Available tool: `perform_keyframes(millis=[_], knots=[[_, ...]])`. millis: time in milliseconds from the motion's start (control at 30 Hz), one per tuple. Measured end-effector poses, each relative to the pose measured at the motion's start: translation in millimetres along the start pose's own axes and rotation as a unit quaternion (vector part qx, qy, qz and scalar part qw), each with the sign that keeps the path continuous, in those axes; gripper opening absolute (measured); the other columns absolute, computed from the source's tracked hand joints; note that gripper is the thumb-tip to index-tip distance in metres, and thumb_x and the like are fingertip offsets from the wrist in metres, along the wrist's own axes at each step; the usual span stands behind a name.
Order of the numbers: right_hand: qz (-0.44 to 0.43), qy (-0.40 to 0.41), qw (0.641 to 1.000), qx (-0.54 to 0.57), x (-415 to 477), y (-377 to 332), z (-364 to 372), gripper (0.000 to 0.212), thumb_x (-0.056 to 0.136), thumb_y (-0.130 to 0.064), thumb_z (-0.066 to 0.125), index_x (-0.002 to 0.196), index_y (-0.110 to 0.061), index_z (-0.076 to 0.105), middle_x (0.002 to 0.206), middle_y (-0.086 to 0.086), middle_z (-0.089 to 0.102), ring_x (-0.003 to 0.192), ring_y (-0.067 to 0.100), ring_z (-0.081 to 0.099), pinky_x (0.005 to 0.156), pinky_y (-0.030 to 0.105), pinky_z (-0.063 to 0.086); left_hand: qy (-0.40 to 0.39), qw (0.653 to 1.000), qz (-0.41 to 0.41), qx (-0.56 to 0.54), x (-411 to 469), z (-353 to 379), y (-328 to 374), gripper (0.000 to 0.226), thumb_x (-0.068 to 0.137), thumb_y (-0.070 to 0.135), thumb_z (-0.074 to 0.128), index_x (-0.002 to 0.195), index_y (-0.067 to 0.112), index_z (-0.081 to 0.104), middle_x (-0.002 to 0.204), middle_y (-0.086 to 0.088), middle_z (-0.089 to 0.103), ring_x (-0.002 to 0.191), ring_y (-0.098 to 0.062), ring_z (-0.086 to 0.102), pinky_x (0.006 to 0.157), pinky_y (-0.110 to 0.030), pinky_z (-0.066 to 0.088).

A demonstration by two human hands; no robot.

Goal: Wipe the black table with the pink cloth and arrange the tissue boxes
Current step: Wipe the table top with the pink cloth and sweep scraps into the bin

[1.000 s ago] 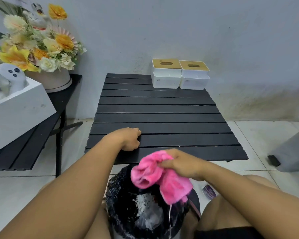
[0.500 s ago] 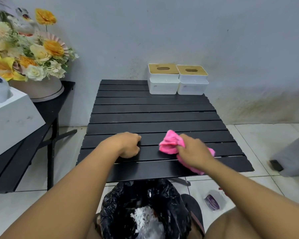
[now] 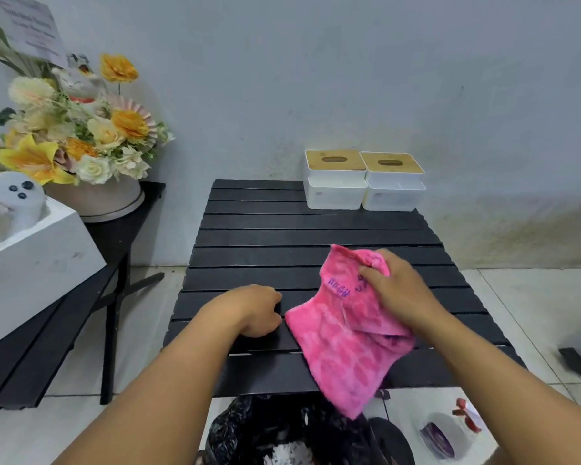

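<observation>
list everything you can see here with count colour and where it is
black table: one, black, centre by the wall
tissue boxes: two, white with tan lids, table's far right corner
pink cloth: one, pink, table's near right, overhanging the edge
flowers: one bunch, yellow and orange, on side table
side table: one, black, left
white box: one, white, near left
bin bag: one, black, below table's near edge
left hand: one, curled, resting on table
right hand: one, gripping pink cloth

Head-worn view, facing forward-down, near black table (image 3: 282, 236)
</observation>
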State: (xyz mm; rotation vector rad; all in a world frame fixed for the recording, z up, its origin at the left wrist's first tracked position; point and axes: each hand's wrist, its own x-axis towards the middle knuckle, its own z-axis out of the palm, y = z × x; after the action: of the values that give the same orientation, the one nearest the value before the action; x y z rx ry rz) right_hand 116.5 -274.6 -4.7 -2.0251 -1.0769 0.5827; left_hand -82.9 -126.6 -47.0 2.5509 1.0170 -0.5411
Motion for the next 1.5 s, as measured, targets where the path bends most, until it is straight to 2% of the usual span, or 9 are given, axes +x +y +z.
perform_keyframes(millis=[200, 300, 367, 533, 833, 900, 1100, 1333, 1500], knots=[[-0.129, -0.243, 0.931, -0.240, -40.5, 1.5, 54.3, 0.058, 0.090, -0.072, 0.034, 0.140, -0.044, 0.044, 0.159, -0.009, 0.025, 0.146, 0.009, 0.018, 0.117, 0.035, 0.020, -0.008, 1.000, -0.008, -0.017, 4.4, -5.5, -8.5, 0.047, 0.089, 0.037, 0.046, 0.133, 0.022, 0.054, 0.139, -0.003, 0.054, 0.125, -0.026, 0.052, 0.102, -0.040, 0.044], [-0.115, -0.248, 0.901, -0.336, -51.1, 18.4, 73.4, 0.087, 0.076, -0.089, 0.029, 0.150, -0.052, 0.004, 0.160, -0.007, -0.026, 0.146, 0.016, -0.027, 0.120, 0.050, -0.005, -0.006, 1.000, -0.008, -0.023, 3.5, -5.9, -8.2, 0.047, 0.091, 0.038, 0.047, 0.134, 0.022, 0.054, 0.140, -0.002, 0.053, 0.126, -0.026, 0.051, 0.103, -0.040, 0.044], [-0.104, -0.235, 0.899, -0.355, -52.8, 27.0, 79.2, 0.099, 0.069, -0.088, 0.041, 0.147, -0.054, -0.010, 0.156, -0.008, -0.035, 0.146, 0.024, -0.026, 0.119, 0.053, -0.003, -0.007, 1.000, -0.006, -0.023, 2.2, -5.2, -7.0, 0.046, 0.091, 0.037, 0.046, 0.133, 0.022, 0.054, 0.139, -0.002, 0.054, 0.125, -0.026, 0.052, 0.102, -0.039, 0.044], [-0.168, -0.165, 0.897, -0.374, -45.6, 34.4, 76.9, 0.061, 0.092, -0.054, 0.040, 0.148, -0.050, 0.016, 0.163, -0.005, 0.006, 0.126, 0.027, 0.031, 0.105, 0.038, 0.035, -0.006, 1.000, 0.000, -0.020, -0.4, -4.6, -7.1, 0.038, 0.091, 0.039, 0.047, 0.124, 0.023, 0.058, 0.131, -0.003, 0.059, 0.116, -0.026, 0.056, 0.095, -0.037, 0.047], [-0.182, -0.044, 0.938, -0.293, 7.4, 31.9, 60.8, 0.050, 0.081, -0.023, 0.048, 0.129, -0.039, 0.052, 0.127, -0.010, 0.055, 0.092, 0.025, 0.049, 0.082, 0.040, 0.048, 0.078, 0.994, 0.004, -0.080, 7.8, -2.2, 4.9, 0.039, 0.094, 0.042, 0.046, 0.129, 0.025, 0.050, 0.132, -0.003, 0.056, 0.126, -0.027, 0.050, 0.101, -0.040, 0.044], [-0.157, 0.024, 0.959, -0.236, 38.2, 28.6, 45.0, 0.051, 0.078, -0.019, 0.048, 0.124, -0.039, 0.055, 0.125, -0.012, 0.060, 0.098, 0.026, 0.056, 0.085, 0.041, 0.050, 0.126, 0.986, 0.012, -0.111, 20.1, -7.5, 14.6, 0.028, 0.094, 0.041, 0.047, 0.116, 0.024, 0.051, 0.123, -0.002, 0.058, 0.121, -0.028, 0.053, 0.097, -0.042, 0.047], [-0.071, 0.099, 0.975, -0.187, 130.8, 35.0, -1.6, 0.060, 0.079, -0.008, 0.039, 0.117, -0.051, 0.055, 0.113, -0.039, 0.061, 0.106, 0.003, 0.061, 0.096, 0.038, 0.048, 0.198, 0.973, 0.002, -0.118, 71.1, -11.0, 40.1, 0.054, 0.102, 0.040, 0.038, 0.151, 0.019, 0.027, 0.159, 0.004, 0.025, 0.150, -0.021, 0.013, 0.121, -0.044, 0.018], [0.100, 0.117, 0.954, -0.258, 208.0, 78.8, -8.4, 0.042, 0.088, -0.015, 0.041, 0.123, -0.033, 0.055, 0.136, 0.006, 0.052, 0.117, 0.038, 0.046, 0.082, 0.041, 0.039, 0.158, 0.984, -0.055, -0.056, 120.2, -14.9, 19.4, 0.064, 0.101, 0.053, 0.022, 0.157, 0.027, 0.005, 0.165, 0.007, -0.003, 0.151, -0.024, -0.007, 0.121, -0.050, 0.001], [-0.130, -0.011, 0.930, -0.344, 187.6, 44.2, 70.3, 0.046, 0.090, -0.025, 0.045, 0.135, -0.034, 0.047, 0.134, 0.002, 0.053, 0.108, 0.031, 0.045, 0.087, 0.038, 0.043, 0.129, 0.988, -0.071, -0.040, 140.5, -16.3, 18.4, 0.064, 0.101, 0.053, 0.022, 0.157, 0.028, 0.004, 0.165, 0.007, -0.005, 0.151, -0.026, -0.009, 0.121, -0.052, 0.001]])
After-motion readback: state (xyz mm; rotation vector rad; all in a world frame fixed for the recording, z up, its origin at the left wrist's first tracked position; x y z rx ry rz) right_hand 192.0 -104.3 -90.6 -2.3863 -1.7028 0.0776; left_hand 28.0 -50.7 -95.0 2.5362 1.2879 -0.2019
